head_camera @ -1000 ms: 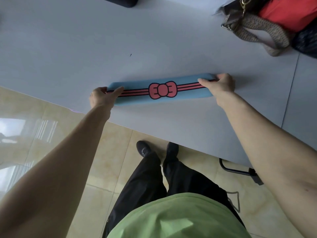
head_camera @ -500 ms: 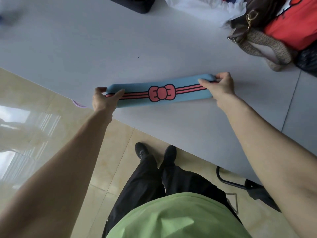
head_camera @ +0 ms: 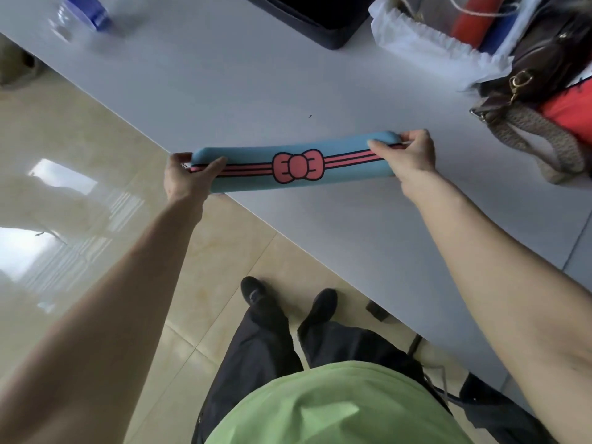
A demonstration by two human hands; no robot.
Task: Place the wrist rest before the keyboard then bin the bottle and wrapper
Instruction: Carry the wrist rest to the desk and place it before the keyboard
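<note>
A long blue wrist rest (head_camera: 256,155) with pink stripes and a pink bow is held lengthwise between both hands, lifted just above the white table (head_camera: 243,91). My left hand (head_camera: 187,177) grips its left end, which hangs past the table's edge over the floor. My right hand (head_camera: 407,153) pinches its right end. A clear plastic bottle (head_camera: 80,14) with a blue label lies blurred at the table's far left corner. A black object (head_camera: 323,22), possibly the keyboard, lies at the top edge. No wrapper can be made out.
A white plastic bag (head_camera: 426,43) with red and blue things, a brown handbag (head_camera: 544,65) with a woven strap and a red item (head_camera: 570,113) crowd the table's right side. The table edge runs diagonally; beige floor tiles (head_camera: 80,155) and my feet lie below.
Both hands have lifted the wrist rest off the table and carried it left, so its left end now overhangs the edge. The view has shifted, bringing the bottle and black object in.
</note>
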